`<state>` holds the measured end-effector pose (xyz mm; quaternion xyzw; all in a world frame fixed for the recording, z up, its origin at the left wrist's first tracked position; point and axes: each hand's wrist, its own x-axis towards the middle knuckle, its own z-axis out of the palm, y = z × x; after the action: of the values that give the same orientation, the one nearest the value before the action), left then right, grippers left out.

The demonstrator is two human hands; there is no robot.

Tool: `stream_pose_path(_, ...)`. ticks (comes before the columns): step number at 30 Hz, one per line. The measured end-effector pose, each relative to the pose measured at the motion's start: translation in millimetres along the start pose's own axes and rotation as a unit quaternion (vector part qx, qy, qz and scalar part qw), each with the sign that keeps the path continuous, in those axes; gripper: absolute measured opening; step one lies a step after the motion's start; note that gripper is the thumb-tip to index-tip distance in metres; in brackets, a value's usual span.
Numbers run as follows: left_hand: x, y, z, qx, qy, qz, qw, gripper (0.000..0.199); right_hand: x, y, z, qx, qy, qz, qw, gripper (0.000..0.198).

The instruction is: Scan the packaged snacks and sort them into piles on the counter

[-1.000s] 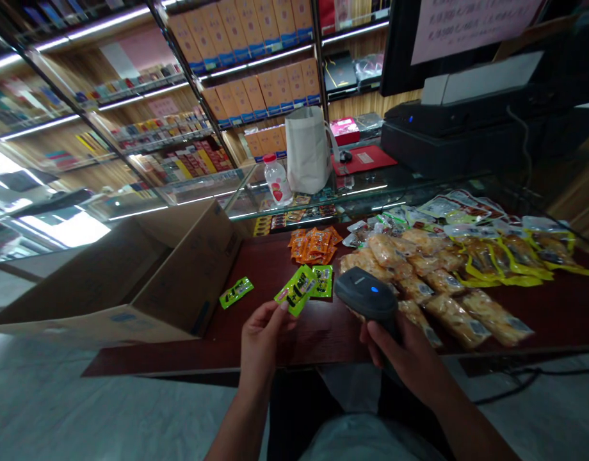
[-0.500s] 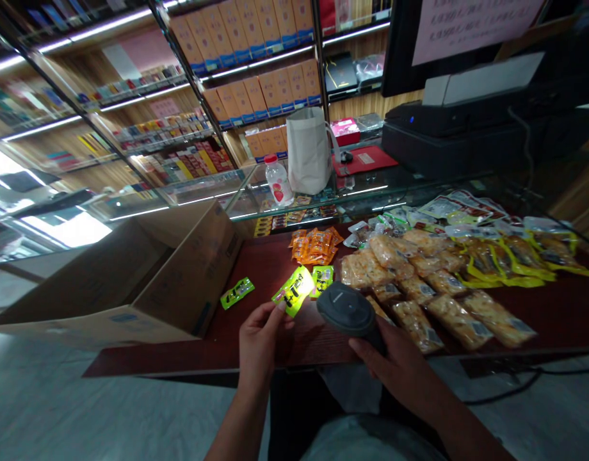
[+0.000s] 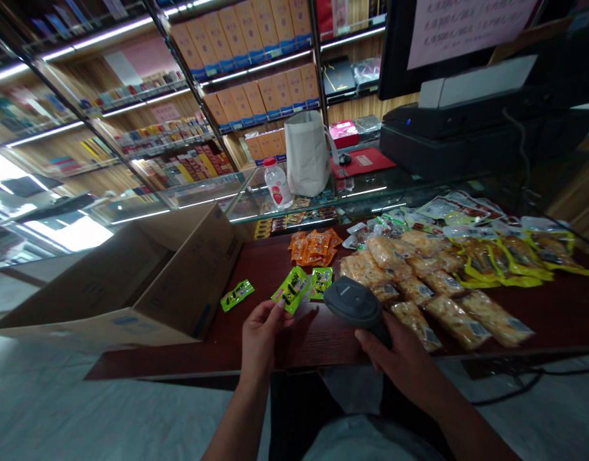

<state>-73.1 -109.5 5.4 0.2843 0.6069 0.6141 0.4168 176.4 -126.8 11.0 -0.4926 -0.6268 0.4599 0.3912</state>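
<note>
My left hand [image 3: 263, 330] pinches the lower left corner of a green snack packet [image 3: 293, 289] with black lettering, just over the dark red tabletop [image 3: 299, 346]. In my right hand [image 3: 400, 349] is a dark grey barcode scanner [image 3: 353, 301], its head pointing left toward the packet; my fingers wrap round its handle. A second green packet [image 3: 321, 283] lies between the held packet and the scanner. Another green packet [image 3: 237, 295] rests to the left, near the carton. Behind them is a pile of orange packets [image 3: 315, 247].
An open cardboard box [image 3: 179, 288] stands on the left. Wrapped pastries [image 3: 412, 320] and yellow-edged bags [image 3: 496, 256] cover the right side. Behind, a glass counter holds a bottle [image 3: 278, 184], a white bag [image 3: 306, 153] and a black printer-like machine [image 3: 448, 141].
The bright light on the held packet has gone, so its green colour and print show clearly. The scanner has shifted slightly right, away from the packet.
</note>
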Motion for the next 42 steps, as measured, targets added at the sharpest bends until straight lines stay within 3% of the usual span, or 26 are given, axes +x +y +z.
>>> stream_pose_path(6,35.4,2.6,4.6,-0.054,-0.028,-0.142,0.988,0.016,-0.8,-5.4,-11.9,0.037,0.054,0.025,0.998,0.036)
stream_pose_path(14,50.0,4.4,20.6,-0.018,-0.048,-0.208,0.977,0.014,-7.7,-6.4,-14.5,0.061,0.06,0.042,0.995,0.039)
stream_pose_path(17,47.5,5.4,17.4,0.014,-0.088,-0.245,0.965,0.006,-9.1,-4.4,-16.3,0.058,0.059,0.052,0.995,0.038)
stream_pose_path(19,45.1,6.2,8.8,0.056,-0.134,-0.263,0.954,0.016,-9.9,-3.0,-17.6,0.058,0.057,0.054,0.995,0.036)
stream_pose_path(21,44.9,7.3,-5.6,0.119,-0.158,-0.218,0.956,0.03,-10.4,-2.1,-18.6,0.058,0.055,0.051,0.995,0.035)
stream_pose_path(24,53.3,12.9,-36.2,0.263,-0.076,0.008,0.962,0.03,-10.4,-2.9,-18.9,0.06,0.059,0.046,0.995,0.035)
stream_pose_path(26,64.6,19.8,-58.3,0.394,0.015,0.169,0.904,0.02,-10.1,-5.0,-17.9,0.059,0.061,0.046,0.995,0.034)
stream_pose_path(28,76.7,26.0,-76.9,0.532,0.057,0.227,0.814,0.027,-9.8,-7.3,-16.0,0.054,0.055,0.048,0.996,0.035)
stream_pose_path(31,89.3,27.7,-92.5,0.671,0.041,0.17,0.721,0.036,-9.7,-8.8,-12.0,0.054,0.047,0.042,0.997,0.036)
stream_pose_path(35,93.4,22.1,-96.3,0.73,0.025,0.149,0.667,0.033,-10.6,-6.7,-8.4,0.062,0.039,0.032,0.997,0.037)
stream_pose_path(36,93.2,21.7,-96.2,0.728,0.024,0.155,0.668,0.032,-10.9,-6.0,-8.1,0.064,0.034,0.031,0.997,0.038)
stream_pose_path(38,91.4,22.9,-95.2,0.698,0.022,0.16,0.698,0.028,-11.3,-4.9,-8.1,0.066,0.027,0.033,0.997,0.039)
stream_pose_path(42,75.8,25.8,-82.4,0.538,0.049,0.145,0.829,0.019,-11.4,-4.4,-8.1,0.063,0.039,0.043,0.996,0.039)
